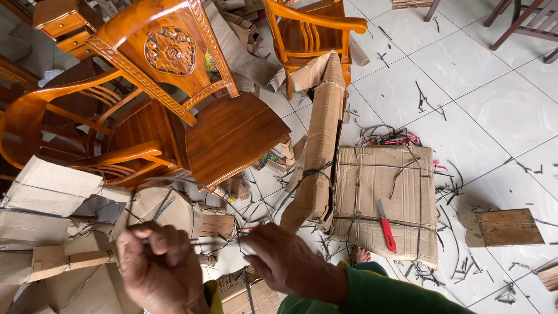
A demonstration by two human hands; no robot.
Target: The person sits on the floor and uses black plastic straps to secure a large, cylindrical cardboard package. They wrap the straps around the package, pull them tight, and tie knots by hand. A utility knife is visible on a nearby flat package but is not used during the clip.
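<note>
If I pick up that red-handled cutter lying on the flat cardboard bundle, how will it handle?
The red-handled cutter looks slim, so probably light and stiff. It lies flat on the cardboard bundle, so unlikely to roll, though it may slide if pushed. Its exposed pale blade end suggests lifting it by the red handle.

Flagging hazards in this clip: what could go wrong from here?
The left hand and right hand pull a thin dark strap taut; it might snap or cut bare skin. The red-handled utility knife lies open on the flat cardboard-wrapped bundle, near a bare foot among strap offcuts.
</note>
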